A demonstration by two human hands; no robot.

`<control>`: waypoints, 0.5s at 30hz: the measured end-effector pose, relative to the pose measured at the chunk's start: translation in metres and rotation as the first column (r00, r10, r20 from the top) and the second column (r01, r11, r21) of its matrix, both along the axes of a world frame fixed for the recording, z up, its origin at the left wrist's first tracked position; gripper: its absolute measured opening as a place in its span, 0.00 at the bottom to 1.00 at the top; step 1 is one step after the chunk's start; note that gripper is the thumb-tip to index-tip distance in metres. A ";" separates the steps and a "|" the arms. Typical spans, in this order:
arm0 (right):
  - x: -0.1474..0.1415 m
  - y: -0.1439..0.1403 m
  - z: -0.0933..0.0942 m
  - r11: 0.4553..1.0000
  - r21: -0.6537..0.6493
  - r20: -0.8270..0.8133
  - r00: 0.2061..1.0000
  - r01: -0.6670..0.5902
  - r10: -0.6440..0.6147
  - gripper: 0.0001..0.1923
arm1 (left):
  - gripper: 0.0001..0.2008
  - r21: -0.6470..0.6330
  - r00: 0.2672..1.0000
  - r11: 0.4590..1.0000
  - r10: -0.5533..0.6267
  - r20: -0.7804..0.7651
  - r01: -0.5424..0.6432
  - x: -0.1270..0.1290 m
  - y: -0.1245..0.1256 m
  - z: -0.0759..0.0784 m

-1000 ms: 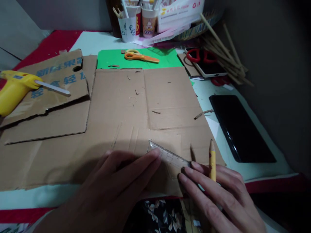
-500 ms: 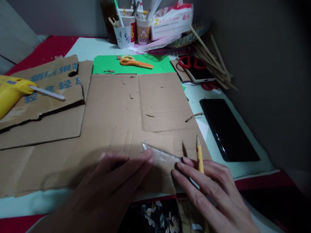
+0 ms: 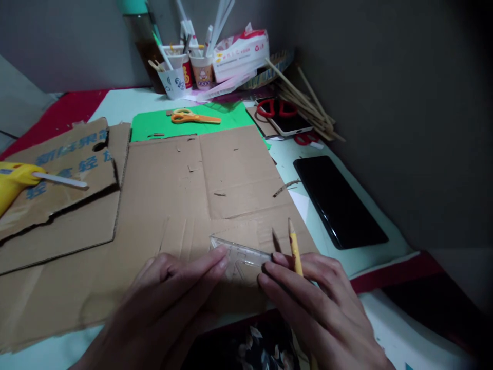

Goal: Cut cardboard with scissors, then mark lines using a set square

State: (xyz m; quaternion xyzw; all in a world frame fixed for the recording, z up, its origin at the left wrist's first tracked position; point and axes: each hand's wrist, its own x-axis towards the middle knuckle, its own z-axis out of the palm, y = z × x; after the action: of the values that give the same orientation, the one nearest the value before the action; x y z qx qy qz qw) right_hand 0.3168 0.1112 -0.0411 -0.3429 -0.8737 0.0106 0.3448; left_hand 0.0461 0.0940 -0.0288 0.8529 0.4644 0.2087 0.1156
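Note:
A clear plastic set square lies on or just above the brown cardboard sheet, near its front edge. My left hand has its fingers together, with the tips on the left end of the set square; the thumb is hidden. At the right end, the fingertips of my right hand grip the set square. A yellow pencil is tucked between the fingers of that same hand, point up and away from me. Its lower part is hidden by the hand.
To the left, a yellow glue gun rests on torn cardboard pieces. Orange scissors lie on green paper. A black phone, red-handled scissors and wooden sticks are to the right. Cups of pens stand behind.
The view has shifted, so the table items appear further left and those at the back lower. Both hands keep their hold on the set square, and the pencil stays in my right hand.

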 end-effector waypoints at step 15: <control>-0.002 -0.003 -0.004 0.993 -0.030 -0.050 0.992 0.115 -0.116 0.14 | 0.27 0.021 0.990 1.000 0.002 -0.144 0.001 -0.002 0.000 -0.003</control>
State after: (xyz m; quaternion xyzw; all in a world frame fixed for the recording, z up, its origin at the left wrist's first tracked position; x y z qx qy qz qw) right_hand 0.3150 0.1085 -0.0453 -0.3973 -0.8430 0.0115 0.3625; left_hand 0.0438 0.0936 -0.0317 0.8667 0.4695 0.1516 0.0729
